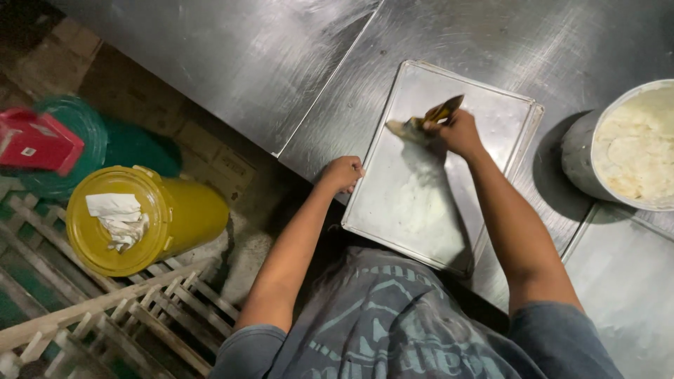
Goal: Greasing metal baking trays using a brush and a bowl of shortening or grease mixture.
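A broad stainless-steel worktable (pixel 232 63), scuffed and dully reflective, fills the upper part of the view, with a dim floor beside it where a wooden slatted pallet (pixel 105 309) lies. On that floor a yellow lidded bucket (pixel 151 217) is seen with crumpled white paper on its lid, and a green tub (pixel 84 140) with a red object on top is set behind it. At the table's right edge a large metal pot (pixel 618 144) filled with a pale, doughy mass is placed, well apart from the hands. In the middle a shallow rectangular metal tray (pixel 421 203) is laid, seemingly stacked on a second one, its surface dulled by a thin film. Its near left edge is steadied by the left hand (pixel 342 173), which is curled into a loose fist against the rim. The right hand (pixel 460 132) is closed around the dark handle of a pastry brush (pixel 421 125), whose pale bristles are pressed on the tray's upper part. Judged from this, the stacked tray could be pushed askew or slid toward the table edge if the brush strokes are made harder than the fist's light bracing allows. Patches could also be left uncoated, since the film is hard to read on reflective metal in this dim light.
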